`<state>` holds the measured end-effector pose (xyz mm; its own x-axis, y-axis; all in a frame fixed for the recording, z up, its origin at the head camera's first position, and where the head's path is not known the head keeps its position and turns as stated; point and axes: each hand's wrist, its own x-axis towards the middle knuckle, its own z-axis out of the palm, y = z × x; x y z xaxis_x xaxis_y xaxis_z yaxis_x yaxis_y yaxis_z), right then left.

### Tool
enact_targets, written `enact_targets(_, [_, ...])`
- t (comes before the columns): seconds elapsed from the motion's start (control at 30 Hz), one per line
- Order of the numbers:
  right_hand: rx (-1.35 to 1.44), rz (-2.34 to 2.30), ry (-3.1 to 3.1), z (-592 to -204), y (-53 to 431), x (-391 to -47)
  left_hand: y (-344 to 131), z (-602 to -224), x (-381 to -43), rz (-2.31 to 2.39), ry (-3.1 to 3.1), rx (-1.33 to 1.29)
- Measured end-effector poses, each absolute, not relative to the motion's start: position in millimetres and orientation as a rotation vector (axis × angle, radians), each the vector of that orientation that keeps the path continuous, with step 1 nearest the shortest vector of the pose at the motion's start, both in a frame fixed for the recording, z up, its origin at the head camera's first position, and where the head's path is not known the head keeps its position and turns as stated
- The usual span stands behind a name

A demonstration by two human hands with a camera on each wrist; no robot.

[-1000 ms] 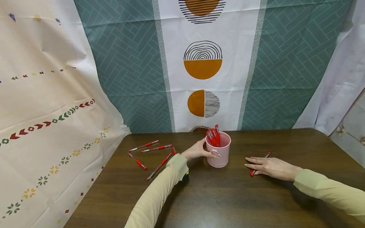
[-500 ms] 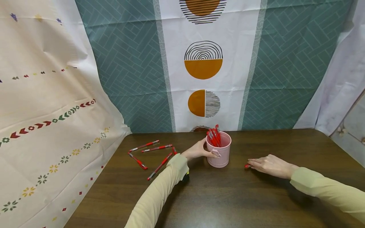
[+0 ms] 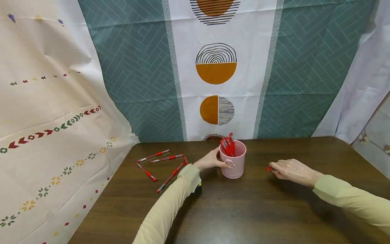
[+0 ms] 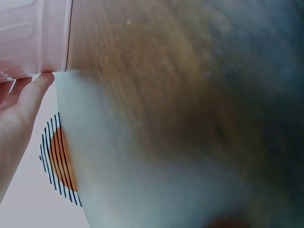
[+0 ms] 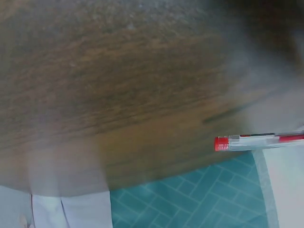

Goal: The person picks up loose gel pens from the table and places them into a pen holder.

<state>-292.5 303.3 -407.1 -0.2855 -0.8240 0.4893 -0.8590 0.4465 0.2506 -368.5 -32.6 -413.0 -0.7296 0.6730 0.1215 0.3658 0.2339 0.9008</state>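
A pink bucket-shaped pen holder point(image 3: 236, 167) stands near the back of the table with several red pens point(image 3: 228, 145) leaning in it. My left hand point(image 3: 211, 160) grips its left side, the thumb across the front by the small handle; in the left wrist view fingers lie along the pink wall point(image 4: 21, 38). To the right, my right hand point(image 3: 292, 170) pinches a red pen point(image 3: 269, 168), whose red tip end pokes out past the fingers. The right wrist view shows this clear-barrelled pen point(image 5: 256, 141) above the tabletop, the fingers themselves out of frame.
On the left of the dark wooden table point(image 3: 231, 210) lie several more red pens, one point(image 3: 170, 178) beside the left sleeve and another point(image 3: 167, 158) farther back. A patterned curtain point(image 3: 219, 78) hangs right behind the table's back edge.
My right hand, earlier spread flat over the pen on the table, has curled its fingers round it and risen slightly with it. The left hand and the pen holder stay put.
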Motion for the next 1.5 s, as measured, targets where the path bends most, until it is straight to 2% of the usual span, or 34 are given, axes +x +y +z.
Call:
enact_targets(0.67, [1.222, 0.143, -2.357, -378.3, 301.3, -292.1, -32.9, -411.6, -366.2, 1.494, 2.213, 0.967])
enact_targets(0.9, [1.098, 0.353, -2.453, -362.5, 298.4, -292.8, -32.5, -412.1, -365.4, 1.49, 2.229, 0.984])
enact_targets(1.2, [1.067, 0.264, -2.149, -348.4, 288.6, -300.3, -32.8, -411.7, -364.7, 1.491, 2.216, 0.99])
enact_targets(1.5, [0.998, 0.411, -2.059, -332.6, 277.1, -301.5, -31.9, -412.5, -366.0, 1.484, 2.22, 0.997])
